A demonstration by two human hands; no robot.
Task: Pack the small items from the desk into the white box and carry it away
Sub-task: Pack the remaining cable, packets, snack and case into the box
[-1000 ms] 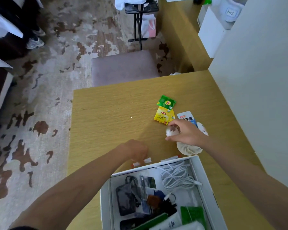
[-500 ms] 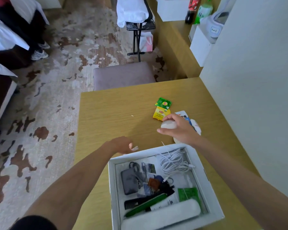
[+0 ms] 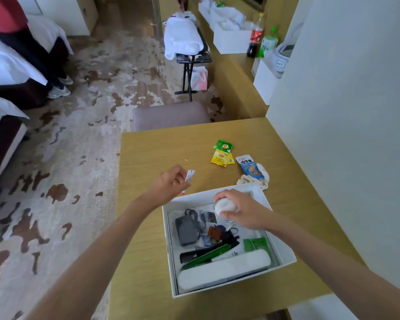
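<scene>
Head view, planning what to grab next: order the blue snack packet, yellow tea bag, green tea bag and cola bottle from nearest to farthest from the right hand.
From the right hand:
1. Blue snack packet, just beyond the box.
2. Yellow tea bag, farther up the desk.
3. Green tea bag, just behind it.
4. Cola bottle, on the far counter.

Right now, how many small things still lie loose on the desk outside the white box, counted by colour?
Green sachet: 1
Yellow sachet: 1
Blue snack packet: 1
Whitish crumpled piece: 1
Total: 4
</scene>
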